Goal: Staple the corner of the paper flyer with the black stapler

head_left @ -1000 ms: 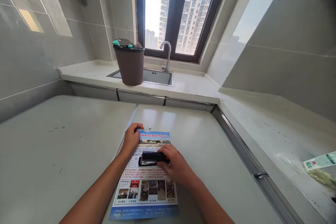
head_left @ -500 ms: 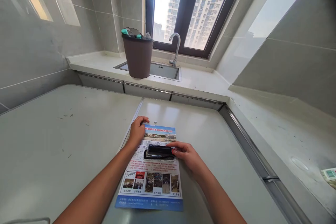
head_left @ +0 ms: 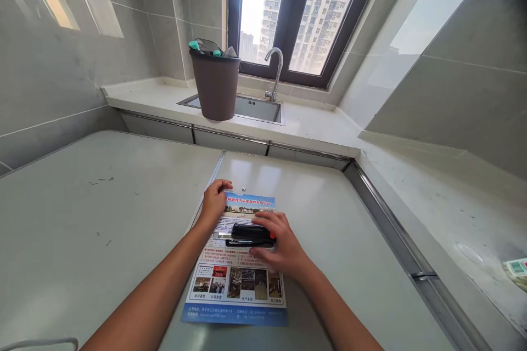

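A printed flyer (head_left: 234,312) with a blue lower band and several photos lies flat on the table. On its upper half rests a black stapler (head_left: 251,230), lying crosswise, a silver metal strip sticking out at its left end. My right hand (head_left: 284,244) curves around the stapler's right end, fingers along the far side and thumb along the near side; a bit of red shows by the fingers. My left hand (head_left: 214,203) is at the flyer's upper left corner with bent fingers, holding that edge.
Just past the flyer lies a small silvery bit (head_left: 244,189). Thin scraps (head_left: 101,180) are scattered on the left of the table (head_left: 135,241). Behind, a brown bin (head_left: 216,88) stands on the counter at the sink (head_left: 259,109), beside a faucet (head_left: 279,68).
My right hand has moved from the stapler's right tip to reach around its end, its fingers spreading wider. The silver strip now sticks out to the left. My left hand stays at the corner.
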Tool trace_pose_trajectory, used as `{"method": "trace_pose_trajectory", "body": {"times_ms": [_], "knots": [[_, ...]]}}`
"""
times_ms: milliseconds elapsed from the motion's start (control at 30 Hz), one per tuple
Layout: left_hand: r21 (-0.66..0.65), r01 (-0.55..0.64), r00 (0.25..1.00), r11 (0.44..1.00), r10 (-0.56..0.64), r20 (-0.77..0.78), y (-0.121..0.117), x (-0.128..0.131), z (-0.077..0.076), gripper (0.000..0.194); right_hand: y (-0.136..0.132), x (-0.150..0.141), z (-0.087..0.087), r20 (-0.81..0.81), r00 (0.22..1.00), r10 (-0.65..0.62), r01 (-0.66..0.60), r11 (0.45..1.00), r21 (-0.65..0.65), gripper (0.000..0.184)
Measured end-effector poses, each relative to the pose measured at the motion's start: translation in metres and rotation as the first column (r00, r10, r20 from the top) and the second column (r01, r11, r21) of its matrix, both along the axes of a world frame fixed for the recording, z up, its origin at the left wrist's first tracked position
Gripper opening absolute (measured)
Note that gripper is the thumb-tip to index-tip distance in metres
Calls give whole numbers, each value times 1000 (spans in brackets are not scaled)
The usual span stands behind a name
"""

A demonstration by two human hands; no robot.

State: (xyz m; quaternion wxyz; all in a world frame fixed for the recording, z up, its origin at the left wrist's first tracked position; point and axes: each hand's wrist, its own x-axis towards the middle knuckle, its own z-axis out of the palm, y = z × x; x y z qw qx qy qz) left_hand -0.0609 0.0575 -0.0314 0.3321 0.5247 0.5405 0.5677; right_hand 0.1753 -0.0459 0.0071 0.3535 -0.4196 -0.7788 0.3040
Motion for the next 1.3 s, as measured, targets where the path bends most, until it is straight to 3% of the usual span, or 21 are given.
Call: {"method": "trace_pose_trajectory", "body": {"times_ms": [67, 167, 267, 367, 433, 533, 633, 767, 833, 900, 1000, 1100, 1200, 1233, 1300], "knots": [[8, -6, 1000, 1000, 6, 14, 0, 0, 0, 34, -3, -7, -7, 49, 999, 2, -5, 998, 67, 47], [20, -30, 999, 999, 30, 26, -5, 2, 5, 32, -7, -8, -8, -5, 1000, -28, 29, 992, 125, 36], [86, -76, 997, 993, 76, -2, -16, 7, 20, 28, -8, 1, 1, -123, 981, -151, 170, 972, 161, 30], [205, -95, 991, 974, 113, -77, -29, 13, 38, 27, -3, 14, 9, -189, 942, -278, 322, 908, 268, 30], [190, -43, 999, 981, 47, -18, -35, 16, 46, 22, 1, 20, 9, -198, 936, -293, 347, 864, 364, 33], [76, 185, 954, 980, -198, 225, -35, 20, 46, 14, 4, 25, 8, -134, 958, -254, 286, 804, 521, 43], [-26, 450, 787, 892, -383, 483, -29, 19, 40, 18, 2, 23, 8, 13, 975, -222, 162, 750, 641, 55], [-170, 669, 587, 724, -374, 718, -24, 17, 33, 36, -3, 18, 4, 143, 950, -277, 98, 701, 706, 56], [-201, 763, 510, 614, -381, 771, -25, 16, 33, 43, -4, 15, -1, 226, 933, -280, 45, 714, 699, 54], [-179, 802, 456, 569, -391, 800, -27, 15, 32, 40, -5, 14, -5, 297, 914, -276, -4, 727, 686, 54], [-146, 781, 458, 607, -398, 794, -29, 15, 31, 23, -6, 11, -6, 314, 904, -291, -8, 722, 692, 55], [-168, 735, 532, 657, -406, 743, -26, 15, 28, 18, -6, 8, 0, 195, 916, -351, 113, 691, 714, 54], [-155, 505, 712, 849, -308, 631, -18, 12, 24, 15, -6, 5, 5, -42, 883, -468, 378, 653, 656, 46], [-137, 409, 765, 902, -258, 590, -15, 10, 23, 14, -7, 4, 5, -90, 872, -481, 435, 677, 593, 40], [-102, 266, 832, 958, -175, 527, -10, 6, 21, 15, -11, 1, 3, -116, 880, -461, 464, 782, 416, 30]]}}
